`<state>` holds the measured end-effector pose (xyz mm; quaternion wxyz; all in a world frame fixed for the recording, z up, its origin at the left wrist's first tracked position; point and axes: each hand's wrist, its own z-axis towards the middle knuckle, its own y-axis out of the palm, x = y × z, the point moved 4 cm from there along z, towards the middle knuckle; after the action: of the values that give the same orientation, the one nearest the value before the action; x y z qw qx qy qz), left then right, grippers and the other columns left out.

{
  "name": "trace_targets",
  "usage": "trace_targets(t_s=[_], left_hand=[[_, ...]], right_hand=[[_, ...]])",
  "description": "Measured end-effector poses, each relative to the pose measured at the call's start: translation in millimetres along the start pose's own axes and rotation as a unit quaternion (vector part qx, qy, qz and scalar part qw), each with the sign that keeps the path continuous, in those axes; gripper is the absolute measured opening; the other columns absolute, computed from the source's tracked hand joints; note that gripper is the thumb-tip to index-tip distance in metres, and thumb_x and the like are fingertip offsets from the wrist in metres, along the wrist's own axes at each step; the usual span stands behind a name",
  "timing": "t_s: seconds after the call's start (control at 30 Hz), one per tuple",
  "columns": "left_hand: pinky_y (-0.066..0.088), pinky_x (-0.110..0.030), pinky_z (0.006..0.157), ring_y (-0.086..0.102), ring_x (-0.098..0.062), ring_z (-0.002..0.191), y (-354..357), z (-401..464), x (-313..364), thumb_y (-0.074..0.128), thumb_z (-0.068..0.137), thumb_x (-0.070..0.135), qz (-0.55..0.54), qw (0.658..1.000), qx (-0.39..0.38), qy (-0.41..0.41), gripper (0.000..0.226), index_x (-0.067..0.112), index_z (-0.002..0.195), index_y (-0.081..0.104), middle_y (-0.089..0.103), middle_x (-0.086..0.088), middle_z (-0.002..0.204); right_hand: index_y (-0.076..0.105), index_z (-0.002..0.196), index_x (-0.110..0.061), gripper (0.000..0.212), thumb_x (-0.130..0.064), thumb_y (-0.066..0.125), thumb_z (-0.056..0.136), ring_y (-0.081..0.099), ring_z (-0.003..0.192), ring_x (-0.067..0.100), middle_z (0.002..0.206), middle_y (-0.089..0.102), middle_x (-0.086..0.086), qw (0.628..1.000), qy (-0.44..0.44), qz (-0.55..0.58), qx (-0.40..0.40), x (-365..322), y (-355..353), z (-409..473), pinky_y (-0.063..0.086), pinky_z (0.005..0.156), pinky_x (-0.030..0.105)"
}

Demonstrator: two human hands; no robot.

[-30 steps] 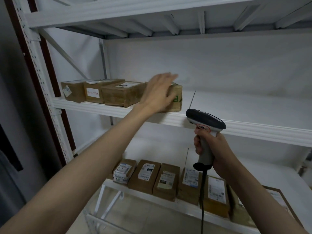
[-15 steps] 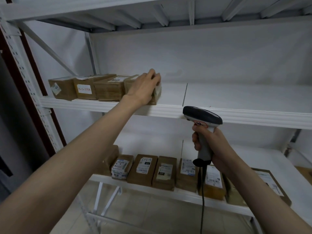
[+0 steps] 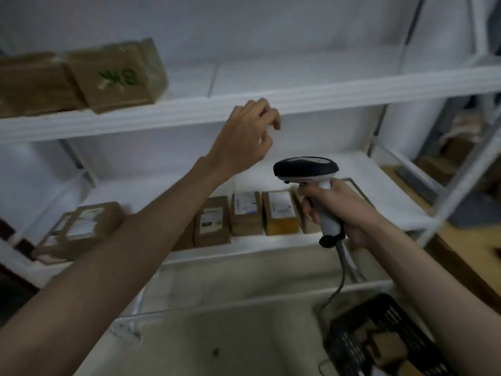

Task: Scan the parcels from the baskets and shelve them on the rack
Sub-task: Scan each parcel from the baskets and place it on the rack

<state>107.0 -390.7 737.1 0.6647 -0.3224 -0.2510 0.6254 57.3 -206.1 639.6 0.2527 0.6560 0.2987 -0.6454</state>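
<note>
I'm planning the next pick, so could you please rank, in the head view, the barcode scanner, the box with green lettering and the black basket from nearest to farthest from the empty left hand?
From the left hand:
1. Black-and-white barcode scanner, just below right, gripped by the right hand.
2. Brown cardboard box with green lettering, upper shelf, left.
3. Black plastic mesh basket, floor level, bottom right.

White rack (image 3: 298,100). Upper shelf: brown cardboard parcel (image 3: 119,74), green lettering on its face. Lower shelf: brown parcels (image 3: 246,215) with white labels, one yellowish-orange (image 3: 280,215). Scanner (image 3: 306,169): black head, white-grey handle, grey cable. Below rack: black mesh basket (image 3: 379,321).
</note>
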Motion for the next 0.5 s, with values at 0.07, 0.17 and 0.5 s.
trace_targets(t_s=[0.07,0.17,0.5], left_hand=[[0.044,-0.042,0.085,0.056,-0.026,0.092,41.0,-4.9,33.0,0.055,0.084,0.001,-0.055,0.998,-0.02,0.018,0.02,0.01,0.098,0.065,0.06,-0.007,0.099],[0.043,-0.04,0.079,0.056,-0.026,0.088,106.2,-15.5,86.2,0.055,0.085,0.001,-0.127,0.989,-0.073,0.037,0.017,0.01,0.095,0.066,0.061,-0.007,0.095],[0.05,-0.035,0.082,0.061,-0.02,0.095,299.6,-87.9,266.3,0.059,0.089,0.006,-0.302,0.888,-0.345,0.044,0.014,0.013,0.095,0.07,0.066,0.002,0.098]], right_hand=[[0.062,0.084,-0.006,0.016,-0.017,0.064,0.095,0.046,0.043,0.018,0.065,0.062,0.014,0.999,0.038,-0.006,0.037,26.8,-27.5,-19.3,0.041,0.046,0.026],[0.062,0.079,-0.008,0.019,-0.017,0.064,0.096,0.045,0.042,0.017,0.064,0.062,0.014,0.989,0.101,0.014,0.105,72.0,-72.5,-55.1,0.04,0.046,0.026],[0.058,0.075,-0.007,0.026,-0.017,0.059,0.099,0.046,0.042,0.014,0.057,0.058,0.007,0.913,0.269,0.12,0.282,230.4,-203.4,-205.2,0.04,0.044,0.024]])
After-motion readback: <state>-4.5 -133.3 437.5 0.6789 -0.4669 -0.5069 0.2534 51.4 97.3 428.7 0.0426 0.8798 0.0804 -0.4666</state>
